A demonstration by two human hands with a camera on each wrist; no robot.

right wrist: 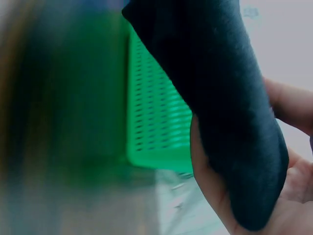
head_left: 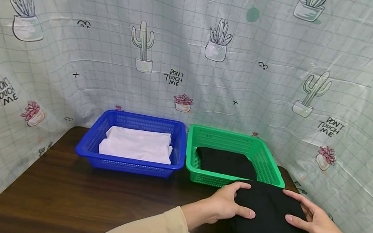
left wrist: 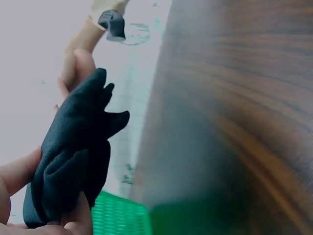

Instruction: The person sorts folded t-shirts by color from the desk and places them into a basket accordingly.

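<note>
A folded black cloth (head_left: 270, 216), apparently a garment, is held above the table in front of the green basket (head_left: 207, 178). My left hand (head_left: 228, 203) grips its left side, thumb on top. On the opposite side my right hand (head_left: 319, 228) holds it, with the thumb also on the upper face. Layered folds of the black cloth (left wrist: 73, 152) show at its edge in the left wrist view, and fingers wrap beneath it. Inside the green basket lies another folded black cloth (head_left: 226, 163).
Left of the green basket stands a blue basket (head_left: 131, 166) with folded white cloth (head_left: 137, 145) in it. Both sit at the back of the dark wooden table (head_left: 69, 191). A printed curtain (head_left: 196, 36) hangs behind and along both sides.
</note>
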